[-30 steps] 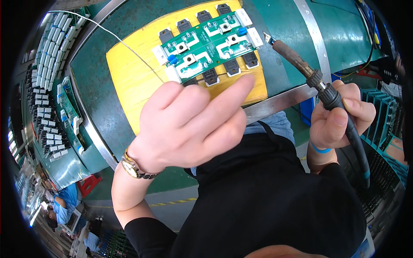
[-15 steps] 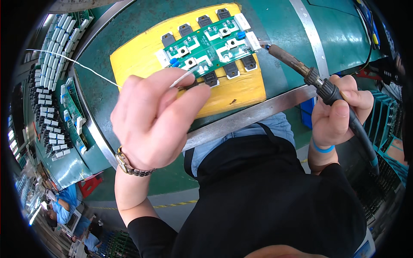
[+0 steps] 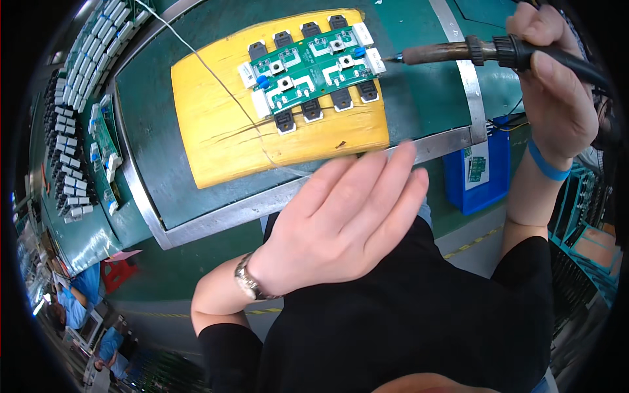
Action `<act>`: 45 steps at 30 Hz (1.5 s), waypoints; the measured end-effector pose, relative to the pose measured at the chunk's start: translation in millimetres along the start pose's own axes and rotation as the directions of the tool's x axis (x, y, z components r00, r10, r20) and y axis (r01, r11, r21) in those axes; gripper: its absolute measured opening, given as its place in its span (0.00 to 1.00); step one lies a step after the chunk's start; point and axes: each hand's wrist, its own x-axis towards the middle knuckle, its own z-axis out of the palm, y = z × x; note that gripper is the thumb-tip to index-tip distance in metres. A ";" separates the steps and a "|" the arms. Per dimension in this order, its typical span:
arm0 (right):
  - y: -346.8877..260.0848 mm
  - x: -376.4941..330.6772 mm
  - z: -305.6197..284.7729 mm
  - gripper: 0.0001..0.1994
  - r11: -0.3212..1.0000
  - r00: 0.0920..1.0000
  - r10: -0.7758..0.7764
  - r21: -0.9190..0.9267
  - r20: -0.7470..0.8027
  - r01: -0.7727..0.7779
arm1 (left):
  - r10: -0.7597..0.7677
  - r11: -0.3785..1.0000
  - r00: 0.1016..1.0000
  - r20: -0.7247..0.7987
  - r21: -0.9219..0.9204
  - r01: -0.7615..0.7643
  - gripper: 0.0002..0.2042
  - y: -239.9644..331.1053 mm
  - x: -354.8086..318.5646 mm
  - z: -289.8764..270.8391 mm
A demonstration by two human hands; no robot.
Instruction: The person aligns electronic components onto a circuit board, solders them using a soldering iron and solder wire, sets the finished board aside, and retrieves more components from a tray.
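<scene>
Head view: my right grip (image 3: pixel 558 85) clasps a black-handled soldering iron (image 3: pixel 481 51), tip right of the oblong green circuit board (image 3: pixel 310 67), left grip (image 3: pixel 337 223), contents unclear.

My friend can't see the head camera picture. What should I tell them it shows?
A person's right hand holds a soldering iron pointed at one end of a green circuit board on a yellow block. The left hand is by the block's near edge, with a thin pale wire stretching toward it.
</scene>
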 end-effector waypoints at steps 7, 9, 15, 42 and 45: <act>-5.6 -5.2 56.6 0.10 0.912 0.953 -0.283 -0.340 -0.112 0.230 | -0.318 0.948 0.931 -0.177 -0.051 0.314 0.26 16.1 8.3 32.6; -5.4 -22.5 77.0 0.10 0.921 0.928 -0.264 -0.354 -0.262 0.162 | -0.334 0.942 0.916 -0.224 -0.042 0.333 0.26 15.1 9.3 37.7; 17.7 -51.2 92.5 0.16 0.854 0.888 -0.395 -0.451 -0.236 0.260 | -0.331 0.943 0.916 -0.229 -0.046 0.329 0.13 10.2 8.8 48.1; 34.1 -60.2 100.4 0.17 0.843 0.876 -0.426 -0.451 -0.227 0.293 | -0.288 0.930 0.941 -0.181 0.182 0.319 0.11 12.9 9.6 49.7; 36.0 -60.1 100.0 0.16 0.844 0.867 -0.442 -0.434 -0.229 0.315 | -0.286 0.927 0.941 -0.182 0.196 0.319 0.11 12.7 10.1 49.9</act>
